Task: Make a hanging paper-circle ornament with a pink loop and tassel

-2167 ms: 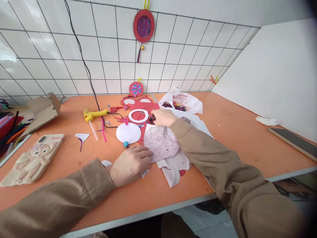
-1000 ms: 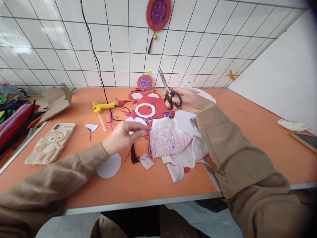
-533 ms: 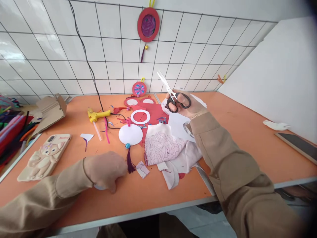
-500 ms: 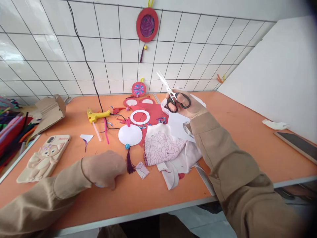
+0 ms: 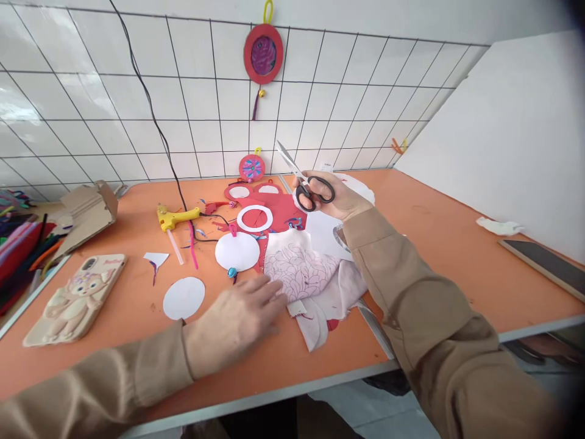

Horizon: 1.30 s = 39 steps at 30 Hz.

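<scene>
Just far-right of my left fingers [image 5: 265, 297] (grip? can't tell) lies pale line-patterned cloth [image 5: 301, 268]; my right fingers [image 5: 321, 189] clutch black-handled metal scissors [image 5: 295, 169], tips far-left.

Left fingers [image 5: 269, 291] blurred, black cable [image 5: 148, 101] cut off above

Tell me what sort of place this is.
Probably a craft workspace: the right hand holds scissors, a yellow glue gun lies on the orange table, and a red-rimmed ornament hangs against the tiled wall.
</scene>
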Each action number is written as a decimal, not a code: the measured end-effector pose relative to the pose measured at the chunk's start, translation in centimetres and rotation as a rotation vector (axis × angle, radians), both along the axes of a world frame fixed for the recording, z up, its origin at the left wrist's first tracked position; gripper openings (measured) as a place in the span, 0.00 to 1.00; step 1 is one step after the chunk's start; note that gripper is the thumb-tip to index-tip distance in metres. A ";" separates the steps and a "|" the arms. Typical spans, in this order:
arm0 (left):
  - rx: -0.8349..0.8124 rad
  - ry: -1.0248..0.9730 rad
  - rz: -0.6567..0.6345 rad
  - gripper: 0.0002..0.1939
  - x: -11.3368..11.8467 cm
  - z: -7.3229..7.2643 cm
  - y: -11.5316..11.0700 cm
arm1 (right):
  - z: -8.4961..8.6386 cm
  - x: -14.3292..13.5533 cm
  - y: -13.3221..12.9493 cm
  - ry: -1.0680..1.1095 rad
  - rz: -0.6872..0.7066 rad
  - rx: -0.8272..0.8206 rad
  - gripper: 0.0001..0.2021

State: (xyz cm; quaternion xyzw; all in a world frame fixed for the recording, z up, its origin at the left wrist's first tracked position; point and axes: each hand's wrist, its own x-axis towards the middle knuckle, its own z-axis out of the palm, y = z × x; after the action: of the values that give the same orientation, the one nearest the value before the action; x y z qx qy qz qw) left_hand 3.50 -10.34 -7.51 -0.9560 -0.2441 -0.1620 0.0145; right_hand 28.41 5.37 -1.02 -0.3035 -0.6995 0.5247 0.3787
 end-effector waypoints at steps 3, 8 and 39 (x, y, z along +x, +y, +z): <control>0.006 0.027 -0.082 0.21 0.9 -1.7 -0.2 | -0.2 -0.9 0.0 -0.018 -0.033 -0.037 0.22; -0.084 0.025 -0.096 0.16 0.5 -2.7 0.3 | -1.9 -3.1 0.1 -0.197 -0.104 -0.090 0.19; 0.098 -0.165 0.023 0.13 0.5 -4.1 1.1 | -10.0 -1.8 -3.8 -0.264 -0.371 -0.017 0.18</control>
State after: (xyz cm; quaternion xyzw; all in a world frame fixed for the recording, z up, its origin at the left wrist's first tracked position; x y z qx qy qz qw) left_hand 3.97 -9.28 -11.64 -0.9347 -0.2471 -0.2517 0.0428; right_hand 26.66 1.61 -10.97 -0.4961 -0.6707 0.4079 0.3710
